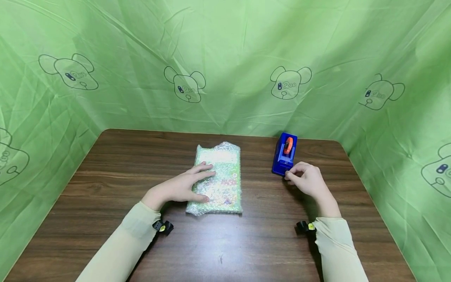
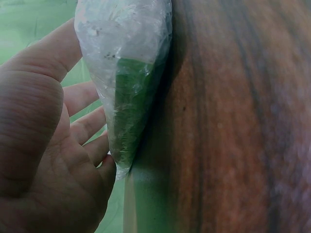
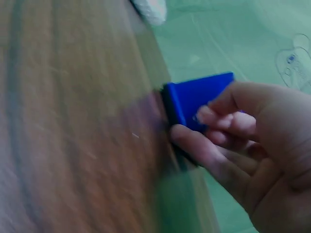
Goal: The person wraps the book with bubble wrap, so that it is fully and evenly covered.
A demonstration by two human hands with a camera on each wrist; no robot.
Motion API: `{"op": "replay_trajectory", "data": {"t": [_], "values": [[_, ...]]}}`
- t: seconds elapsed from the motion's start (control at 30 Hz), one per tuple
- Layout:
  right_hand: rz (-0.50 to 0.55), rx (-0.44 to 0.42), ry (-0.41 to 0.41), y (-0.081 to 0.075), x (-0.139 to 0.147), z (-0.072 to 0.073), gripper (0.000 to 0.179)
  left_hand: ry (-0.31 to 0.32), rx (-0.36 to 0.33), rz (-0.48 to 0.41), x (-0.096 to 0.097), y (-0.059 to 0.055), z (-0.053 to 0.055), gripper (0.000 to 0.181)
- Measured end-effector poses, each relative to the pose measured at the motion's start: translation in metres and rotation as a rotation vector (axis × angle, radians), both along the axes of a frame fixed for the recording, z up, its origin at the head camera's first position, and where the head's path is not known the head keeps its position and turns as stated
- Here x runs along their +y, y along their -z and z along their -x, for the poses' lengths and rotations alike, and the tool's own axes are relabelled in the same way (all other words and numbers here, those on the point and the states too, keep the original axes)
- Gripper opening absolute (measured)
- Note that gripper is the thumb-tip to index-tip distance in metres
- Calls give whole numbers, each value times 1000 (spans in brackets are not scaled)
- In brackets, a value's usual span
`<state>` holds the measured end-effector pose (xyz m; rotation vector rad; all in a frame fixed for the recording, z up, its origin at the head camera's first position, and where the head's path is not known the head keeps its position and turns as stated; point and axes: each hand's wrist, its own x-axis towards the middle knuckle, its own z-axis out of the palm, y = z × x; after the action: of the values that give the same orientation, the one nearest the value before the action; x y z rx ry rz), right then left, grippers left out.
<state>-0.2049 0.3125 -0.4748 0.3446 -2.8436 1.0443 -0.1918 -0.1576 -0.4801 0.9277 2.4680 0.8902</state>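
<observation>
A flat green rectangular item wrapped in bubble wrap (image 1: 225,188) lies on the table. My left hand (image 1: 184,187) rests over its left side with fingers spread and straight. In the left wrist view, the palm stands beside the wrapped item's edge (image 2: 130,92), whose clear wrap bunches at the corner. Toward the back right stands a blue tape dispenser (image 1: 281,163) with an orange tape core (image 1: 288,145). My right hand (image 1: 310,179) is at its near end, thumb and fingers curled. From the right wrist, a small clear glint, like the tape's end (image 3: 196,117), shows at the pinching fingertips.
The brown wood-grain table (image 1: 116,164) has rounded back corners. Green fabric (image 1: 225,47) with line-drawn animal heads hangs around its back and sides. A small black camera (image 1: 166,227) is worn at the left wrist, another (image 1: 302,227) at the right.
</observation>
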Motion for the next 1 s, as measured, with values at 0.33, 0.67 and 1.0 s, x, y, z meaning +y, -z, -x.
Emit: {"op": "replay_trajectory", "data": {"t": [0.33, 0.67, 1.0], "values": [[130, -306, -176, -24, 19, -11, 19, 4, 1, -7, 0, 2, 0, 91], [82, -300, -223, -40, 9, -15, 10, 6, 2, -2, -1, 0, 0, 90], [-40, -164, -226, -54, -6, -21, 7, 9, -6, -13, 0, -2, 0, 91]]}}
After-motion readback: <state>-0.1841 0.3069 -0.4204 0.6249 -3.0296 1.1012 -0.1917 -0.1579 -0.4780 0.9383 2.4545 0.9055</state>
